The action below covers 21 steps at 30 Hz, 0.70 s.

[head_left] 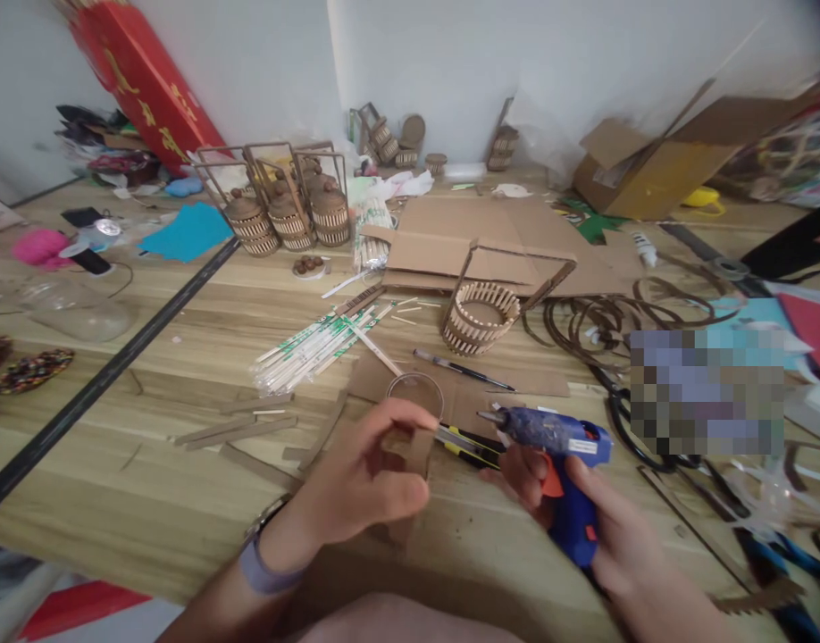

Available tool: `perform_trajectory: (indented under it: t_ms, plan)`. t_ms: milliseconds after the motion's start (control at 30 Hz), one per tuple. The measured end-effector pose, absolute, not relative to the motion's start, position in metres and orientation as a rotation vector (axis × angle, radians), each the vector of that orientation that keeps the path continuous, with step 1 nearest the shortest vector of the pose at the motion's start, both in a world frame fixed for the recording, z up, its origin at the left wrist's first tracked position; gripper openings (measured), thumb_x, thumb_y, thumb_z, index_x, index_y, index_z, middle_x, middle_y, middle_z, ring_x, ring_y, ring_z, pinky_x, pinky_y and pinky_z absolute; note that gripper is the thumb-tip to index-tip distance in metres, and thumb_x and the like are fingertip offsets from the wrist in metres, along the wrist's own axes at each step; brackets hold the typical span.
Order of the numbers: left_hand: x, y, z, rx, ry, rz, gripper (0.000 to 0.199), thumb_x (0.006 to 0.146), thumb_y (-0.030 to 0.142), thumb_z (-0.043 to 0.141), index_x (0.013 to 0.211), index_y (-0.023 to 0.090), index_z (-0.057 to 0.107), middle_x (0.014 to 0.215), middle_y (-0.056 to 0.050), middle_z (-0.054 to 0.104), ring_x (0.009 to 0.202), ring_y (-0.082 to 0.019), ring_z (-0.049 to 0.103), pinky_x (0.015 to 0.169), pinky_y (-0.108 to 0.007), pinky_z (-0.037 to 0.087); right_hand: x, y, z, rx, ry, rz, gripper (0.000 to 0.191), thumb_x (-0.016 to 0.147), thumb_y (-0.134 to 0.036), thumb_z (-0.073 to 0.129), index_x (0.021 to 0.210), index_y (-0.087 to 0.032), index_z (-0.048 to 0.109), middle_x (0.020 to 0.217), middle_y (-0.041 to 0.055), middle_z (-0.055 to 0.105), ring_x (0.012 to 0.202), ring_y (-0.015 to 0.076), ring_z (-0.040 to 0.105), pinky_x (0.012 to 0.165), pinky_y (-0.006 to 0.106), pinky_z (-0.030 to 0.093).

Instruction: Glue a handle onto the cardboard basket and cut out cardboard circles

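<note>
A small brown cardboard strip [420, 454] is pinched between the thumb and fingers of my left hand [366, 473]. Just beyond those fingers is a thin round ring [415, 377]. My right hand [601, 509] is wrapped round a blue glue gun [550, 430] with an orange trigger, its nozzle pointing left toward the strip. Between the hands, a yellow and black cutter knife [473, 448] lies on the table. Farther back stands a slatted round basket [481, 317] with a tall square handle. A black pen [464, 370] rests in front of it.
Wrapped sticks [316, 348] and loose cardboard strips [242, 431] lie left of centre. Several lidded baskets [293, 219] stand at the back left. Flat cardboard [497, 237] lies behind the handled basket. Coiled brown strips [584, 321] and black-handled scissors [624, 433] are on the right.
</note>
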<state>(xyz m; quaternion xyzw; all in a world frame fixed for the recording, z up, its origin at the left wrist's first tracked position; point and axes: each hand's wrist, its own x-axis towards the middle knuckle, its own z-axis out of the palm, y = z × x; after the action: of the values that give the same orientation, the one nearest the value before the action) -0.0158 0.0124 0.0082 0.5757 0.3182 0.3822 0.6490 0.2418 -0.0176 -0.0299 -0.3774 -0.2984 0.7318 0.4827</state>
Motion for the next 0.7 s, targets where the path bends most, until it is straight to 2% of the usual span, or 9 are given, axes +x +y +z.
perform_trajectory:
  t_ms: [100,200,367,533,633,700]
  plan:
    - [-0.014,0.013,0.021,1.759,0.798,0.439,0.043,0.071,0.038,0.081,0.11,0.027,0.066,0.111,-0.003,0.066,0.1,-0.023,0.061,0.088,-0.036,0.052,0.237,-0.013,-0.029,-0.928,-0.574,1.831,0.031,0.071,-0.052,0.082,0.067,-0.023,0.072,0.065,0.0025,0.058,0.067,0.0195,0.055,0.092,0.048,0.051]
    - [-0.001,0.009,0.021,2.105,0.812,0.215,0.046,0.069,0.047,0.081,0.108,0.025,0.069,0.105,-0.004,0.068,0.099,-0.027,0.06,0.097,-0.045,0.047,0.235,-0.01,-0.033,-0.94,-0.466,1.878,0.031,0.07,-0.049,0.085,0.069,-0.021,0.073,0.064,0.0021,0.06,0.069,0.0192,0.057,0.097,0.049,0.049]
    - [0.02,0.004,0.004,2.521,0.886,0.053,0.037,0.078,0.05,0.072,0.104,0.023,0.071,0.104,-0.01,0.067,0.102,-0.034,0.056,0.091,-0.05,0.05,0.233,-0.009,-0.036,-0.95,-0.442,1.872,0.031,0.071,-0.049,0.085,0.07,-0.019,0.074,0.065,0.0024,0.064,0.071,0.0192,0.06,0.1,0.047,0.049]
    - [0.031,0.0,-0.006,2.69,0.919,0.016,0.031,0.085,0.042,0.067,0.109,0.022,0.068,0.117,-0.014,0.063,0.106,-0.036,0.054,0.08,-0.05,0.055,0.232,-0.006,-0.037,-0.952,-0.456,1.843,0.032,0.069,-0.049,0.086,0.069,-0.02,0.073,0.065,0.0018,0.065,0.069,0.0186,0.06,0.097,0.046,0.051]
    - [0.033,-0.004,-0.009,2.777,0.901,0.004,0.033,0.088,0.04,0.067,0.114,0.021,0.064,0.127,-0.016,0.06,0.107,-0.036,0.055,0.075,-0.05,0.057,0.233,-0.003,-0.037,-0.962,-0.49,1.812,0.032,0.067,-0.049,0.087,0.068,-0.019,0.074,0.064,0.0013,0.065,0.069,0.0187,0.061,0.095,0.046,0.052]
    - [0.032,-0.005,-0.012,2.795,0.893,0.025,0.04,0.087,0.04,0.069,0.121,0.021,0.06,0.131,-0.016,0.059,0.109,-0.036,0.055,0.078,-0.051,0.057,0.234,-0.001,-0.037,-0.961,-0.482,1.796,0.031,0.066,-0.047,0.088,0.068,-0.019,0.074,0.065,0.0009,0.066,0.07,0.018,0.061,0.093,0.044,0.054]
